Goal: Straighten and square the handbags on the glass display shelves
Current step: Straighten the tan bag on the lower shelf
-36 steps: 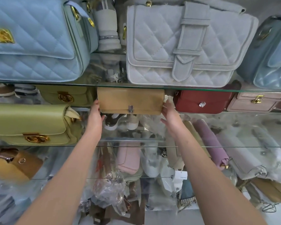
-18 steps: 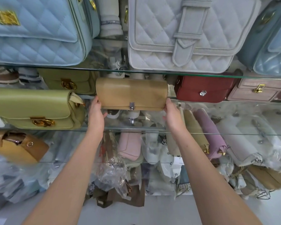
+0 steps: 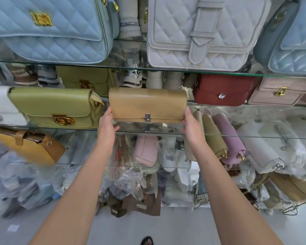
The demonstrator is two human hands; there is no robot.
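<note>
Nearest me, my left hand [image 3: 107, 125] and right hand [image 3: 191, 125] are each cupped against one lower end of the tan handbag [image 3: 148, 104], fingers partly curled round its corners, so I hold it between the two palms. The bag sits level, clasp facing me, at the front of the middle glass shelf [image 3: 254, 136], in the gap between the green handbag [image 3: 55, 107] on the left and the red handbag [image 3: 223, 89] further back on the right. I judge the step in hand is squaring this one bag; whether its base rests fully on the glass I cannot tell. The next move calls for setting it flush and parallel to the shelf edge, in line with its neighbours, then letting go without dragging it askew. Counting outward on this level: one tan, two green (a second green handbag [image 3: 85, 80] stands behind the first), one red, one pink handbag [image 3: 283, 91]. On the upper shelf [image 3: 131, 68] beyond stand three quilted bags: a pale blue one [image 3: 51, 30], a grey one [image 3: 201, 32] and another blue [image 3: 293, 41] at the right edge.
</note>
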